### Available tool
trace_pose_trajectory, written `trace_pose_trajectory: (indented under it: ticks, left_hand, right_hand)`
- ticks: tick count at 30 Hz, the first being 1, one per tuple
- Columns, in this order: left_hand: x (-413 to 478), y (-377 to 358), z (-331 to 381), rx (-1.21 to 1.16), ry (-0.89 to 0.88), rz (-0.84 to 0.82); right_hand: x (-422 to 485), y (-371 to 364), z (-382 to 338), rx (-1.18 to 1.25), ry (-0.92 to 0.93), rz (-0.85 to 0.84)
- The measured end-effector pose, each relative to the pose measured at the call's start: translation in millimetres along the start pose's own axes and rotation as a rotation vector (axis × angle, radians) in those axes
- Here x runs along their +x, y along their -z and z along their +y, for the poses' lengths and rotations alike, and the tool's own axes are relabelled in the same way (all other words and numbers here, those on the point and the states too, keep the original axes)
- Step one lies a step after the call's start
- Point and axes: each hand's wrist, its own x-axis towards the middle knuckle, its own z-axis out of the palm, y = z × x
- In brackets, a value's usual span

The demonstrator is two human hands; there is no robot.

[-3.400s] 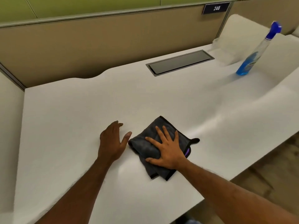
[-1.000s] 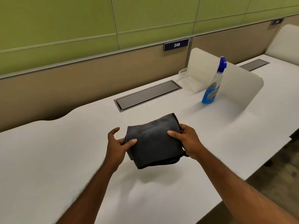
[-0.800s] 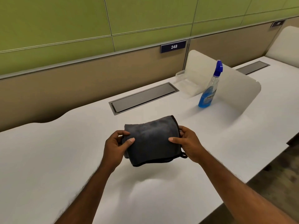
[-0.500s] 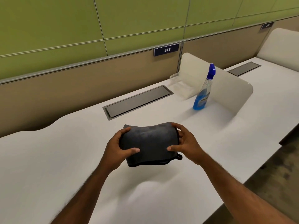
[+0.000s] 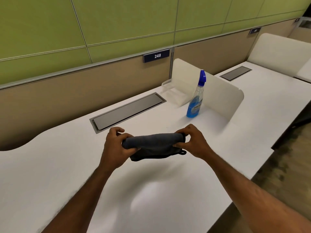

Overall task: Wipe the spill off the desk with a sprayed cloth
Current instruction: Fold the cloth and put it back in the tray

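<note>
A folded dark grey cloth (image 5: 154, 145) hangs in the air above the white desk (image 5: 50, 174), held at both ends. My left hand (image 5: 116, 148) grips its left end and my right hand (image 5: 193, 143) grips its right end, thumbs underneath. A small loop tag dangles at the cloth's lower right. A spray bottle (image 5: 196, 100) with blue liquid and a blue nozzle stands upright on the desk, beyond my right hand and apart from it. No spill shows on the desk surface.
A grey cable hatch (image 5: 127, 111) is set into the desk behind the cloth. A white divider panel (image 5: 223, 101) stands right behind the bottle, with a clear plastic tray (image 5: 170, 89) beside it. The desk's front edge runs at right, floor below.
The cloth was lifted off the desk, where my right hand pressed it flat. Since a second ago both hands have tilted and bunched it, so it now shows nearly edge-on.
</note>
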Motion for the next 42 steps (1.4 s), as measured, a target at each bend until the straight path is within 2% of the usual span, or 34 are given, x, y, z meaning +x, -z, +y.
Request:
trace_pose_trajectory:
  ticks: [2,5,7,10,13,22,25,34,38,42]
  left_hand:
    - [8.7,-10.3,2.9,-0.132,0.061,-0.037]
    - [19.7,-29.1,15.7,-0.465,0.194,-0.079]
    - [29.7,-50.8,27.5,-0.602,0.268,-0.074]
    - [46.1,-82.8,42.6,-0.662,0.343,-0.010]
    - [62.7,-108.3,55.8,-0.681,0.396,0.071]
    - [113.0,-142.3,95.3,-0.786,0.598,0.172]
    - [139.2,-134.8,100.3,-0.820,0.591,0.179]
    - [265.5,-76.3,143.7,-0.965,0.456,0.199]
    - [324.5,-81.6,157.3,-0.953,0.454,0.213]
    - [366.7,-115.8,156.8,-0.862,0.536,0.208]
  right_hand:
    - [12.1,10.3,14.3,0.082,-0.013,-0.043]
    - [30.2,23.2,32.8,0.344,-0.068,-0.150]
    - [45.7,30.0,47.2,0.482,-0.123,-0.191]
    - [69.9,38.7,64.0,0.580,-0.253,-0.206]
    - [95.9,52.7,78.6,0.609,-0.272,-0.227]
    - [163.4,89.5,91.7,0.619,-0.284,-0.189]
    - [190.2,106.4,72.3,0.523,-0.189,-0.187]
    - [295.8,187.9,-28.0,0.463,0.099,-0.067]
    - [353.5,212.4,-36.0,0.312,0.069,-0.128]
    - [406.3,215.5,-0.3,0.208,-0.060,-0.223]
